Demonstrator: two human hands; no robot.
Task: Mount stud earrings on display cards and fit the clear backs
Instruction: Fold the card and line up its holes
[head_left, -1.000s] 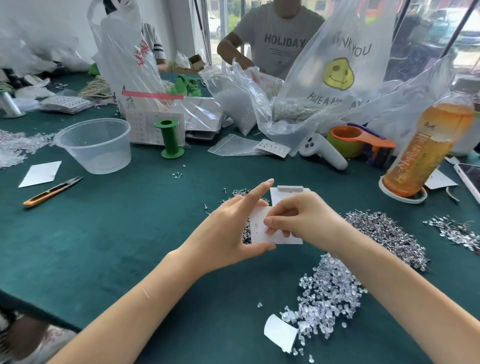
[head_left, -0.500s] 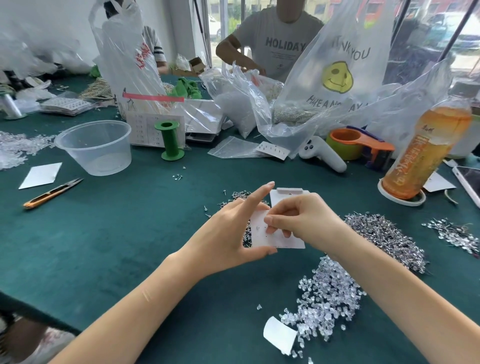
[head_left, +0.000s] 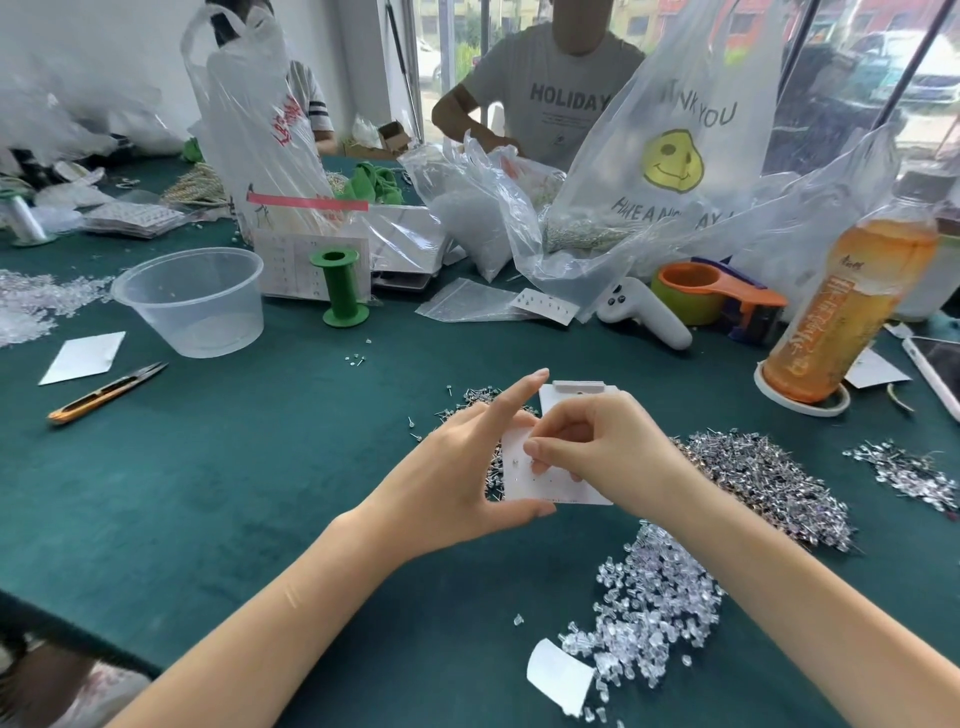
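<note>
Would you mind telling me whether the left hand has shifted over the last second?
No. The left hand keeps gripping the display card at the same spot beside the stud pile.

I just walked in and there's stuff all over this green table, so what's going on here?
A person is mounting stud earrings on a white display card. The left hand holds the card by its edge, thumb under the bottom, while the right hand pinches at its face, apparently pushing a stud in. A pile of metal studs lies to the right and clear backs sit nearer. Another person sits across the table behind plastic bags.
</note>
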